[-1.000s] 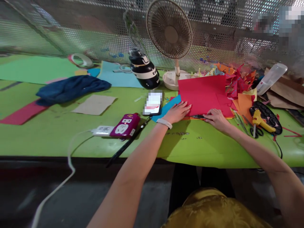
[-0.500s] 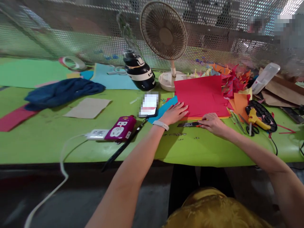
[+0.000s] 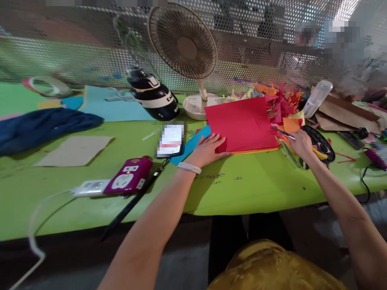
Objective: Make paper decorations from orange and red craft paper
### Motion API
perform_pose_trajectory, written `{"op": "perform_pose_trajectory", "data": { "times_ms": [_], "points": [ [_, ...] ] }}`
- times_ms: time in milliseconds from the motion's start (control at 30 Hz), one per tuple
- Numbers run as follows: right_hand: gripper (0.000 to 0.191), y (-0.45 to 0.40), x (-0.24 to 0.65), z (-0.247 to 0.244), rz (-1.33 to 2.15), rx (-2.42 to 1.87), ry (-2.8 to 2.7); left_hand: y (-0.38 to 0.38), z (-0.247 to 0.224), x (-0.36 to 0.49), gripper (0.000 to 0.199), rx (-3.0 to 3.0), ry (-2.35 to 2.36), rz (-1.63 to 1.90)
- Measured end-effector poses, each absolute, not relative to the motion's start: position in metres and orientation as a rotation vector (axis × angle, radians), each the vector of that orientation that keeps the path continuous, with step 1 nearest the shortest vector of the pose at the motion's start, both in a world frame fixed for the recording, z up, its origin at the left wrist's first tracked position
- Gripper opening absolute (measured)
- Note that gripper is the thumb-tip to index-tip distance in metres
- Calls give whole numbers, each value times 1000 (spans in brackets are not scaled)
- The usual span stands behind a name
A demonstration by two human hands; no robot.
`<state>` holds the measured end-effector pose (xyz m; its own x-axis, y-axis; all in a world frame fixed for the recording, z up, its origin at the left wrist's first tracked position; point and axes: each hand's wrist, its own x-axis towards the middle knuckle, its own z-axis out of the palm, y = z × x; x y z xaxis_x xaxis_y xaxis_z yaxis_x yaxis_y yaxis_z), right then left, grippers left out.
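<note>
My left hand (image 3: 208, 150) lies with fingers spread on the lower left corner of the red paper (image 3: 242, 125) and beside a blue paper strip (image 3: 193, 144). Yellow edges show beneath the red sheets. At the right end of the paper, my right hand (image 3: 302, 143) is closed around a utility knife (image 3: 286, 133), whose tip points left toward the red sheet. Under and behind that hand are orange paper (image 3: 292, 124), scissors (image 3: 288, 154) and a yellow glue gun (image 3: 320, 154), partly hidden, by a black tray (image 3: 328, 141).
A phone (image 3: 171, 140) lies left of the blue strip, near a purple power adapter (image 3: 128, 176) with a white cable. Behind stand a black bottle (image 3: 154, 96) and a fan (image 3: 186, 46). Colourful paper scraps (image 3: 281, 100) and a clear bottle (image 3: 319, 98) are at the back right.
My right hand has moved the utility knife from the paper's front edge to its right side. My left hand stays on the paper. The view has turned to the right.
</note>
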<state>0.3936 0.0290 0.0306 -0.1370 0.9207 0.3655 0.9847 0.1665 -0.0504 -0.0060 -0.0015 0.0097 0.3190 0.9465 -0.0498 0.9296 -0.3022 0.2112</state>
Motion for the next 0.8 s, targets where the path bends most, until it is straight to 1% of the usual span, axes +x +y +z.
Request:
{"op": "perform_pose_trajectory", "data": {
  "times_ms": [67,133,267,333,567,700,800],
  "points": [
    [25,32,387,30,-321,-1812,-2145,-1,9,-7,90,2394,1709,136],
    [28,36,373,29,-266,-1698,-2229,-1,8,-8,88,2408,1703,140],
    [51,40,331,26,2,-1430,-2520,-1,8,-12,77,2428,1672,152],
    [57,41,313,25,111,-1381,-2615,0,9,-14,71,2437,1645,193],
    [44,44,303,22,196,-1287,-2627,4,8,-20,66,2384,1605,291],
    [26,45,303,20,174,-1296,-2554,5,8,-20,66,2356,1601,308],
    [26,42,299,20,99,-1306,-2518,4,8,-20,66,2347,1619,307]
  ]
}}
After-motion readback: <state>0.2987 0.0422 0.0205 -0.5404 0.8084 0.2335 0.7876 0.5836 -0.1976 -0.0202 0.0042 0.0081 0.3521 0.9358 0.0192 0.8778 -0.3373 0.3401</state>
